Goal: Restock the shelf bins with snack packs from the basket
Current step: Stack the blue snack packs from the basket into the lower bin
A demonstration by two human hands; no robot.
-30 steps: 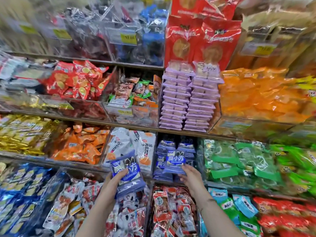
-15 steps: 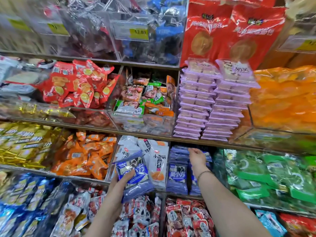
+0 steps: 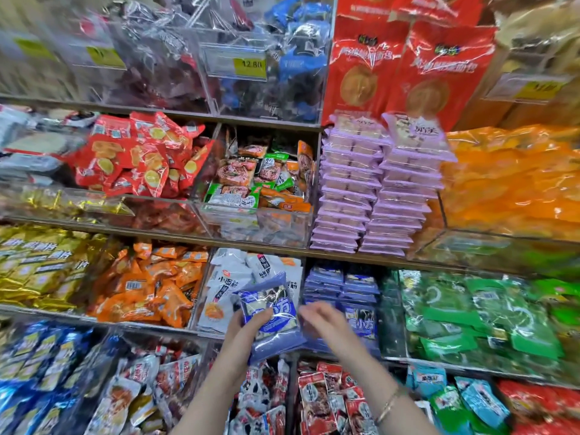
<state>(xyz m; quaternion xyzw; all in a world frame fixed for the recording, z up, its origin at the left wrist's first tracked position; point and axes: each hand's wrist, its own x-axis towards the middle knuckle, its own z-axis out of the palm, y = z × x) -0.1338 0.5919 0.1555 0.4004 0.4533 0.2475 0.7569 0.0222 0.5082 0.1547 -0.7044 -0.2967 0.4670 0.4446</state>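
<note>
My left hand (image 3: 248, 328) grips a small stack of blue-purple snack packs (image 3: 270, 312), thumb across the top pack, held in front of the lower-middle shelf. My right hand (image 3: 326, 321) hovers just right of the stack with fingers loosely spread, holding nothing, its fingertips near the stack's right edge. Directly behind my right hand is the clear bin (image 3: 342, 293) holding matching blue-purple packs stacked in two rows. The basket is not in view.
White packs (image 3: 226, 287) fill the bin left of the blue one, orange packs (image 3: 150, 284) further left, green packs (image 3: 477, 315) to the right. Purple pack stacks (image 3: 376, 189) stand on the shelf above. Red-and-white packs (image 3: 317, 400) lie in the bins below my arms.
My right hand has drawn back out of the blue-pack bin and come down beside the stack. My left hand has carried the stack to the right, toward that bin.
</note>
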